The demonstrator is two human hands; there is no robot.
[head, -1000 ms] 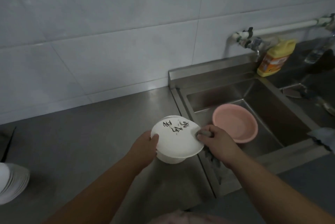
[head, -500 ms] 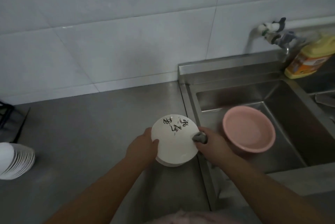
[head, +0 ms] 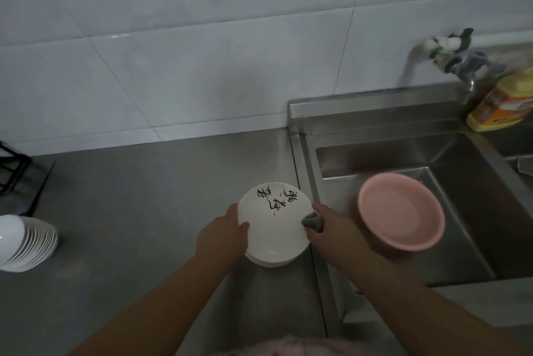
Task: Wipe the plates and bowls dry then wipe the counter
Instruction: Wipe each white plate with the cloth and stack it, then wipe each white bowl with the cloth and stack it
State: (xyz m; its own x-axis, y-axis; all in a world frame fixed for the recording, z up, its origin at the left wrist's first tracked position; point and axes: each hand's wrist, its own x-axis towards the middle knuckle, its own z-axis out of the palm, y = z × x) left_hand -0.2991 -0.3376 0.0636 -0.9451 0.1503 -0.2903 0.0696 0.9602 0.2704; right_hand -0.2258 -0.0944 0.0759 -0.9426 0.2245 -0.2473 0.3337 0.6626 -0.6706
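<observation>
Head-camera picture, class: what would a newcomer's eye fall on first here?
Probably the white plate with black brush lettering, held over the steel counter by the left hand while the right hand presses a grey cloth on it. Next, the pink basin in the sink.

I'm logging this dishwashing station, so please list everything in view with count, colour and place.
Round plate with black brush lettering: one, white, held above the steel counter.
Small cloth: one, grey, at the plate's right rim.
Stacked dishes: one pile, white, counter's left edge.
Plastic basin: one, pink, in the steel sink.
Detergent bottle: one, yellow-orange, behind the sink.
Wall tap: one, grey.
Wire rack: one, black, far left.
Left hand: grips plate.
Right hand: pinches cloth.
</observation>
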